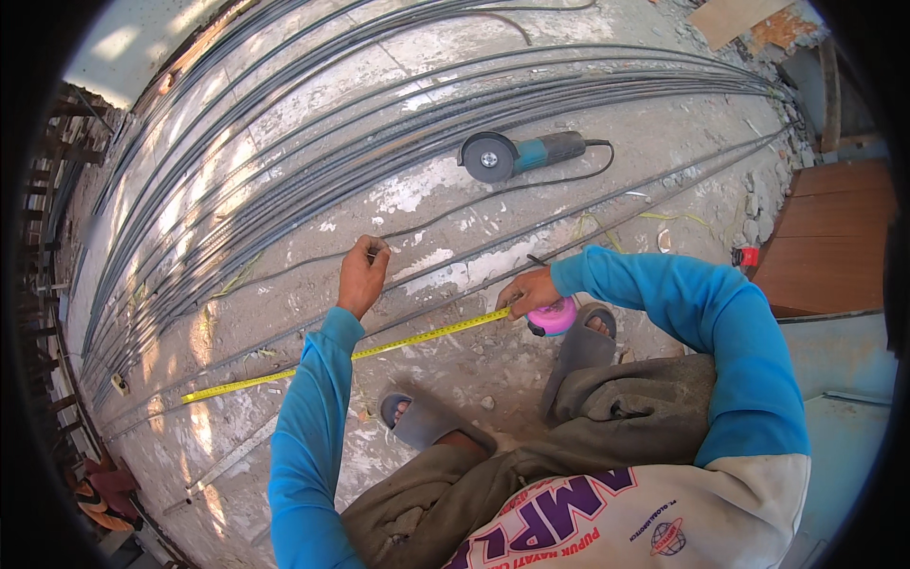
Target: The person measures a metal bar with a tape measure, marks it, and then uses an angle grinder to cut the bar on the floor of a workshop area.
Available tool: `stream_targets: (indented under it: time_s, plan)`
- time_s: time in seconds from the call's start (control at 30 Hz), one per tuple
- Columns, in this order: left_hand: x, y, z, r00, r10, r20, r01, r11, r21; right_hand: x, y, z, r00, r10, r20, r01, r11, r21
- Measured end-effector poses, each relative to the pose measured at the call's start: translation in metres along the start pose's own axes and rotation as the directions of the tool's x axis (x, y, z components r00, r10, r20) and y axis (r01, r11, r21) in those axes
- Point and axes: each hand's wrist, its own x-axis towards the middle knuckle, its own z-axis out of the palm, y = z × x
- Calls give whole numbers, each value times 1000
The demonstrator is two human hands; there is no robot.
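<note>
My right hand [531,290] is closed at the pink tape measure [555,319], by the start of its drawn-out blade. The yellow blade [417,339] runs left, passing behind my left forearm, and ends on the floor at the left. A short dark stick-like piece [536,259] juts out above my right fingers. My left hand [362,277] is raised with fingers curled; the grinder's cord [445,213] passes behind its fingertips. Whatever it pinches, if anything, is too small to tell. Beyond both hands lie two thin steel bars [483,248].
An angle grinder [521,155] lies on the concrete floor past my hands. Long bundles of steel rebar [379,133] curve across the far side. Rubble [754,209] and a brown wooden panel [834,237] are at the right. My sandalled feet stand close to the tape.
</note>
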Motion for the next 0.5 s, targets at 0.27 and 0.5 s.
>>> stream_targets:
  time_s: [0.27,0.5]
  plan:
    - [2,4,-6,1000,-14,-17,13,998,-61,-26,-5,12,979,82,-186,-97,993,-73]
    - [4,9,-19,985,40,-167,-56,994,-90,-126,13,40,874,357,-330,-390,920,-35]
